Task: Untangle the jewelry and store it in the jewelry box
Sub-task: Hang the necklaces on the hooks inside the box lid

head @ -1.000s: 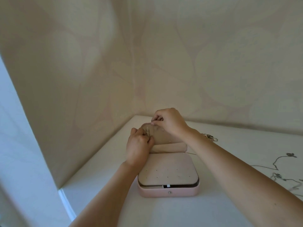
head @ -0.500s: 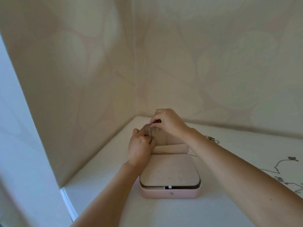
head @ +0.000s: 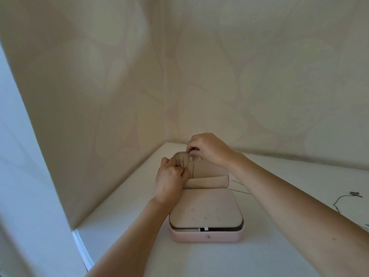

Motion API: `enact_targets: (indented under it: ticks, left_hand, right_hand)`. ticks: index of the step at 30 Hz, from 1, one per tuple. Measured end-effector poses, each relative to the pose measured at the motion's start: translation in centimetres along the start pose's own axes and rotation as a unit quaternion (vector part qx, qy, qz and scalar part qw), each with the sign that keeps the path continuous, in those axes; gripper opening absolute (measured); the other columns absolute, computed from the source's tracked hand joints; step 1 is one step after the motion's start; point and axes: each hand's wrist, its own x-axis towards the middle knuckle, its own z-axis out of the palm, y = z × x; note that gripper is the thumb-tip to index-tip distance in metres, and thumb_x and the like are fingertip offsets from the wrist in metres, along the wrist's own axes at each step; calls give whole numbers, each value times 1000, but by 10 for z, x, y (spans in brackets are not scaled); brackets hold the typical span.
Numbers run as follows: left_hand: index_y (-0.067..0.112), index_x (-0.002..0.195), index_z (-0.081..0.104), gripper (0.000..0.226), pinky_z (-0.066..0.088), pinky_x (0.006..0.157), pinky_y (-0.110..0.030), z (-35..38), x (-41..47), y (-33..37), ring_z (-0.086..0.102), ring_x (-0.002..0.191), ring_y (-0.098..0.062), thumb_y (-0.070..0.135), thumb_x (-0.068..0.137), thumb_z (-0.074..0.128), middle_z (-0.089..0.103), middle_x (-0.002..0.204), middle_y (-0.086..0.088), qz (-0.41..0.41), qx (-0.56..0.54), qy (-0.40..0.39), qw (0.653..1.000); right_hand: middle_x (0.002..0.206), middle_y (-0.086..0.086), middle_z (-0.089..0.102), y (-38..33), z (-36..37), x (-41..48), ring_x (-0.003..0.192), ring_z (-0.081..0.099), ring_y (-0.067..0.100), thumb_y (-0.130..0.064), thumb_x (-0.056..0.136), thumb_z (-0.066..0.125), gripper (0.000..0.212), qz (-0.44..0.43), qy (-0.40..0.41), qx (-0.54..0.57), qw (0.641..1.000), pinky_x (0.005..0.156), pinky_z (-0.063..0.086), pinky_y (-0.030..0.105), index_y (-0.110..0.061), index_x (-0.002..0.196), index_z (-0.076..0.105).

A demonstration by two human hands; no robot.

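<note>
A pink jewelry box (head: 206, 235) stands open on the white table, its lid (head: 207, 169) upright at the back and a beige perforated insert (head: 205, 212) lying over the base. My left hand (head: 169, 181) pinches a thin chain (head: 193, 170) that hangs down the inside of the lid, at its left side. My right hand (head: 209, 149) grips the lid's top edge, fingers curled over it by the hook slots. More thin chains (head: 339, 202) lie loose on the table at the far right.
The box sits in a corner between two patterned beige walls. A thin chain (head: 239, 188) trails on the white table (head: 299, 180) just behind the box's right side. The table's left edge (head: 79, 242) drops off near my left forearm.
Both hands stay at the lid. My left hand's fingers have worked slightly at the chain on the lid's left side. The view has shifted a little.
</note>
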Motion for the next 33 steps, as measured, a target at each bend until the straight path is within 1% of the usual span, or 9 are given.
enact_targets:
  ticks: [4, 7, 11, 15, 18, 21, 24, 27, 33]
  left_hand:
    - [3, 43, 47, 39, 41, 45, -30, -1, 0, 2, 42, 62, -23, 20, 78, 43, 53, 58, -6, 3, -1, 5, 1000]
    - [3, 43, 49, 41, 40, 46, -29, -2, 0, 2, 41, 64, -21, 21, 80, 42, 53, 57, -6, -1, 1, 2, 1000]
    - [2, 44, 53, 42, 39, 48, -28, -1, -1, 1, 40, 67, -20, 21, 81, 44, 53, 58, -6, -14, 10, -8, 1000]
    - [2, 46, 55, 33, 37, 52, -27, -2, 0, 2, 42, 68, -22, 11, 77, 57, 55, 61, -7, -23, 7, -22, 999]
    - [2, 46, 56, 34, 44, 51, -31, -3, 0, 3, 46, 67, -26, 12, 78, 56, 56, 62, -7, -23, 4, -33, 999]
    - [2, 46, 58, 41, 46, 50, -32, -3, 0, 4, 48, 67, -25, 21, 82, 47, 57, 63, -6, -15, 8, -36, 999]
    - [2, 46, 57, 44, 45, 50, -30, -3, 0, 3, 49, 67, -26, 25, 81, 43, 57, 63, -6, -9, 8, -41, 999]
    - [1, 46, 54, 37, 44, 50, -33, -3, 0, 2, 46, 67, -27, 16, 80, 53, 56, 61, -8, -26, 7, -68, 997]
    - [1, 56, 51, 37, 36, 70, -33, -12, 6, -3, 37, 83, -22, 15, 91, 52, 48, 73, -8, -104, 12, -159, 982]
  right_hand:
    - [94, 4, 64, 0, 2, -5, 73, 54, 15, -18, 92, 58, 17, -15, 7, -10, 1000, 74, 45, 34, -13, 98, 73]
    - [92, 4, 61, 3, 7, -9, 78, 56, 17, -21, 92, 58, 18, -19, 35, 13, 999, 72, 45, 36, -13, 97, 74]
    - [94, -9, 51, 10, 10, -9, 91, 49, 9, -26, 85, 69, 18, 29, 105, 112, 988, 80, 41, 22, -15, 99, 71]
    - [100, -4, 61, 13, 8, -5, 97, 56, 10, -35, 79, 75, 42, 121, 4, 159, 980, 74, 37, 11, -15, 115, 66]
    - [94, 2, 71, 15, 12, -3, 76, 64, 13, -26, 80, 74, 23, 140, -10, 190, 972, 67, 42, 14, -13, 99, 72]
    - [82, 2, 68, 12, 13, 1, 58, 56, 5, -15, 80, 74, 13, 164, -12, 196, 967, 59, 45, 18, -9, 92, 73]
    - [81, -1, 64, 10, 14, 6, 63, 57, 6, -14, 80, 73, 15, 180, -32, 178, 967, 56, 42, 16, -10, 94, 72]
    - [83, -1, 65, 13, 18, 3, 65, 57, 6, -17, 82, 72, 15, 169, -39, 166, 971, 61, 44, 16, -10, 96, 72]
    - [91, -7, 70, 34, 11, -41, 85, 63, 4, -9, 90, 60, 14, 188, 98, 262, 941, 77, 45, 13, -13, 94, 73]
